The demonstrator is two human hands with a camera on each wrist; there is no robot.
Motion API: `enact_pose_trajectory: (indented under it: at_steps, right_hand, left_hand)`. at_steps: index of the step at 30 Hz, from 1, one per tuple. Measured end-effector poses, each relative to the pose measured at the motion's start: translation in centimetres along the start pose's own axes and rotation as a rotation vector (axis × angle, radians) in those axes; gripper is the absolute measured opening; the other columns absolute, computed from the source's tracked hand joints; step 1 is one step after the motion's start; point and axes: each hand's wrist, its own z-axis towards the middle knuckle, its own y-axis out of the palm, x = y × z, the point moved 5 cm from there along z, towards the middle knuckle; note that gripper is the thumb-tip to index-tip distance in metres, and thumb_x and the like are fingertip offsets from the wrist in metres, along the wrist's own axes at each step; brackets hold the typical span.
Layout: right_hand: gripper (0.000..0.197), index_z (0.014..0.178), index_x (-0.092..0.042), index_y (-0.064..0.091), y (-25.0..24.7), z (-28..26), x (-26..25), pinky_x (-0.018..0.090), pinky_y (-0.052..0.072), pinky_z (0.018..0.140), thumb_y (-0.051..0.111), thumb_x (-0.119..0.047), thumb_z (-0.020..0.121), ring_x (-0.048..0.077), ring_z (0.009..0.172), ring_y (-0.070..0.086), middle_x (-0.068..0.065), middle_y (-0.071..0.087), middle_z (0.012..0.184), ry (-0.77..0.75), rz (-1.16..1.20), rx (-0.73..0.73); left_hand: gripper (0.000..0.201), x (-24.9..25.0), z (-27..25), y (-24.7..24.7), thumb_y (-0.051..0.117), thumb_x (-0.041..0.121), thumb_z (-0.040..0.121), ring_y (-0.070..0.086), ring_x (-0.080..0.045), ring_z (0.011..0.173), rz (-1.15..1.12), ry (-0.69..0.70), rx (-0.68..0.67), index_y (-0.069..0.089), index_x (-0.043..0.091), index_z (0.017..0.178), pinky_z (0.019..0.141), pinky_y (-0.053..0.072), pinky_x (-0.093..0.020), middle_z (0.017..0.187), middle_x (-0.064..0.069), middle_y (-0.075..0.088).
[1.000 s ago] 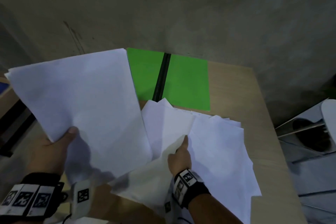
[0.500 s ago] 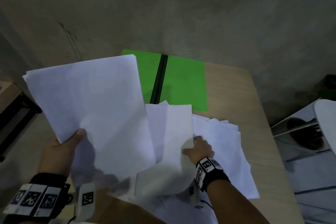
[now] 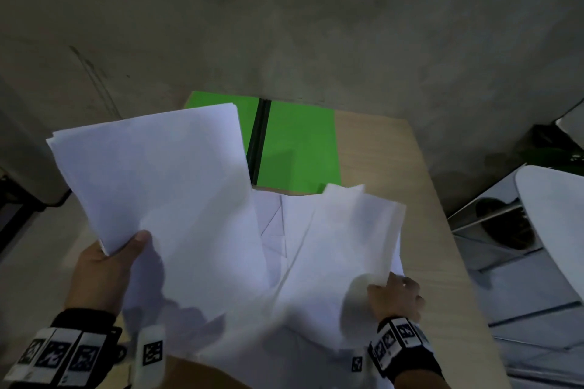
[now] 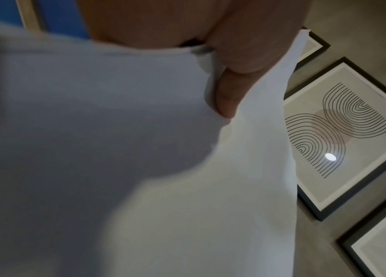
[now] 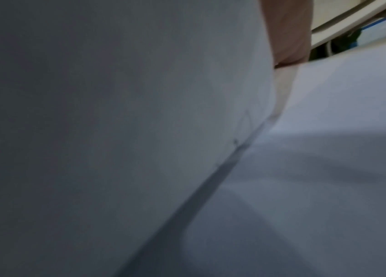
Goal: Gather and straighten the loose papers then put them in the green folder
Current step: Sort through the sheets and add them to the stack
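Note:
My left hand (image 3: 107, 265) grips a stack of white papers (image 3: 158, 186) by its near left corner, thumb on top, and holds it raised above the table. The same stack (image 4: 92, 131) fills the left wrist view, with my thumb (image 4: 232, 90) pressed on it. My right hand (image 3: 395, 297) pinches the edge of a lifted sheet (image 3: 344, 240) from the loose papers (image 3: 275, 227) spread on the table. White paper (image 5: 116, 131) blocks most of the right wrist view. The open green folder (image 3: 300, 148) lies flat at the table's far edge, partly behind the raised stack.
The wooden table (image 3: 395, 151) ends just right of the loose papers. A white chair (image 3: 550, 224) stands beyond that right edge. Grey floor lies past the far edge. Framed line-art pictures (image 4: 343, 131) show in the left wrist view.
My right hand has slid right across the loose papers and now lifts a sheet by its right edge. The stack in my left hand stays raised, shifted slightly right.

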Motion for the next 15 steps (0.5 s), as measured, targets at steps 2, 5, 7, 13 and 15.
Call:
enact_pose_trajectory:
  at_steps: [2,5,7,13,15]
  right_hand:
    - [0.032,0.108,-0.015,0.061,0.3,0.6,0.6,0.045,0.045,0.091,0.057,-0.025,0.077,0.039,0.102,0.050,0.016,0.043,0.131,-0.024,0.068,-0.010]
    - [0.005,0.072,-0.012,0.057,-0.2,0.8,0.3,0.040,0.049,0.068,0.058,-0.016,0.069,0.033,0.070,0.053,0.019,0.060,0.088,-0.104,0.235,-0.017]
    - [0.005,0.080,-0.013,0.060,-1.3,1.0,-0.1,0.034,0.043,0.067,0.061,-0.010,0.075,0.036,0.080,0.059,0.017,0.062,0.078,-0.172,0.253,-0.004]
    - [0.014,0.079,-0.012,0.061,-9.0,1.0,-0.8,0.027,0.045,0.064,0.063,0.001,0.082,0.026,0.074,0.059,0.005,0.065,0.070,-0.374,0.701,0.033]
    - [0.018,0.071,-0.018,0.064,-11.4,0.6,-1.2,0.022,0.052,0.057,0.063,-0.003,0.080,0.019,0.070,0.063,-0.008,0.067,0.061,-0.361,1.015,-0.083]
  left_hand:
    - [0.036,-0.6,0.2,0.3,0.060,0.007,0.090,0.047,-0.021,0.099,0.022,-0.013,-0.050,0.056,-0.010,0.122,0.086,0.032,-0.032,0.113,-0.017,0.058]
    - [0.033,-0.7,0.1,0.6,0.060,0.006,0.090,0.049,-0.022,0.099,0.022,-0.026,-0.036,0.058,-0.010,0.119,0.086,0.033,-0.033,0.108,-0.016,0.057]
    - [0.031,-0.6,0.1,0.8,0.061,0.006,0.090,0.049,-0.022,0.100,0.027,-0.014,-0.049,0.059,-0.007,0.117,0.086,0.033,-0.034,0.108,-0.016,0.058]
    - [0.015,0.5,-0.9,0.8,0.059,0.005,0.091,0.048,-0.020,0.101,-0.001,0.014,-0.040,0.056,0.007,0.105,0.076,0.039,-0.023,0.107,-0.011,0.055]
    - [0.012,0.3,-0.9,0.9,0.061,0.007,0.090,0.051,-0.023,0.098,0.016,-0.002,-0.037,0.059,0.004,0.101,0.080,0.037,-0.029,0.105,-0.015,0.059]
